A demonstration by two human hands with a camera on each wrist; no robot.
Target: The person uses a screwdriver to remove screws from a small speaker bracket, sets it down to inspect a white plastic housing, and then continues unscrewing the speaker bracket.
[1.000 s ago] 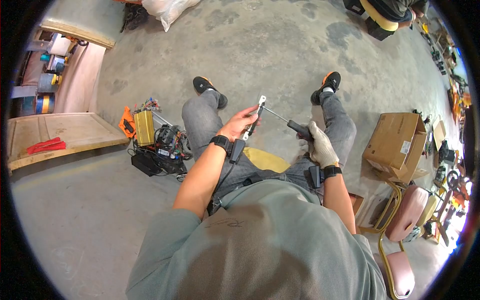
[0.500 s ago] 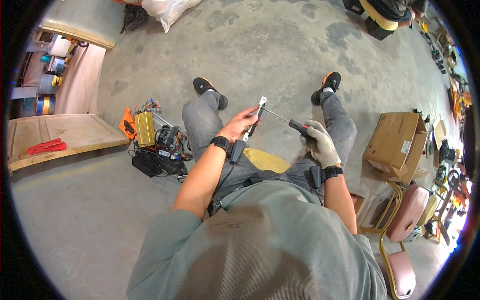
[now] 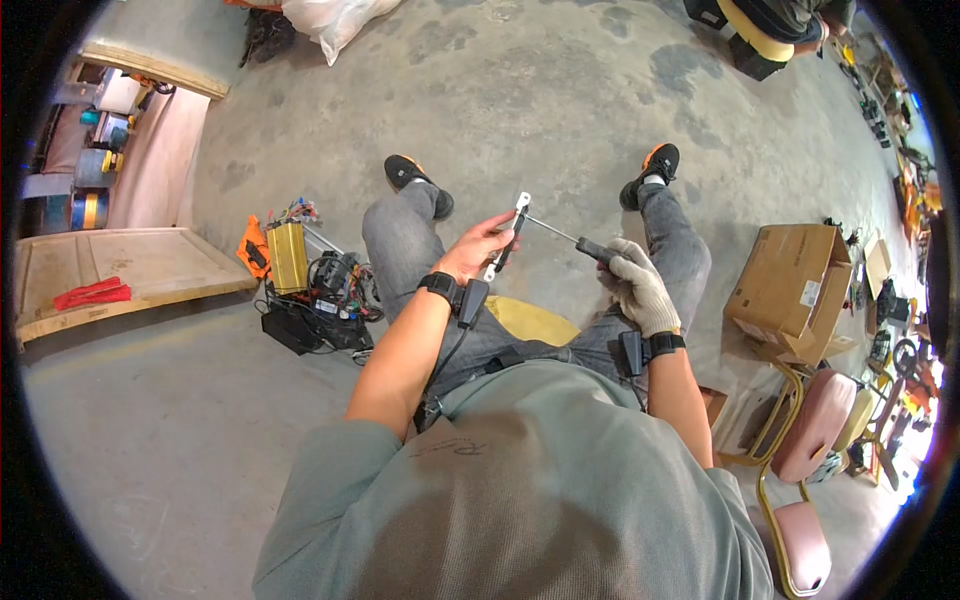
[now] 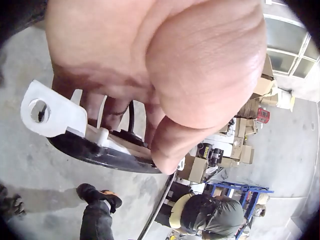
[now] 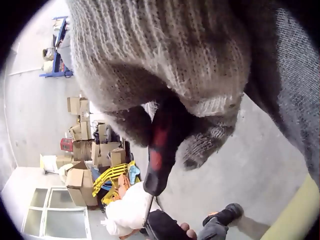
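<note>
My bare left hand [image 3: 478,253] holds a narrow black strip with white end tabs [image 3: 522,203], the thumb and fingers pinching it along its length. Up close in the left wrist view, a white tab [image 4: 52,112] has a round hole, and a black curved edge [image 4: 100,156] runs back under the thumb. In a knitted glove, my right hand [image 3: 643,290] grips a screwdriver [image 3: 597,251] by its black handle. Red patches show on that handle [image 5: 159,165] in the right wrist view. Its thin shaft reaches across to the strip, tip right at the upper part near the white tab.
Left of my legs lies a pile of wires and electronics [image 3: 335,290] with a gold box [image 3: 289,257]. A wooden panel [image 3: 140,275] holds red gloves [image 3: 93,292]. At right stand a cardboard box [image 3: 785,285] and a pink chair [image 3: 815,425]. Another person [image 4: 215,215] sits farther off.
The gloved right fingers have shifted round the screwdriver handle, and its red marking came into view and then went out of sight. The left hand and the strip stay almost still.
</note>
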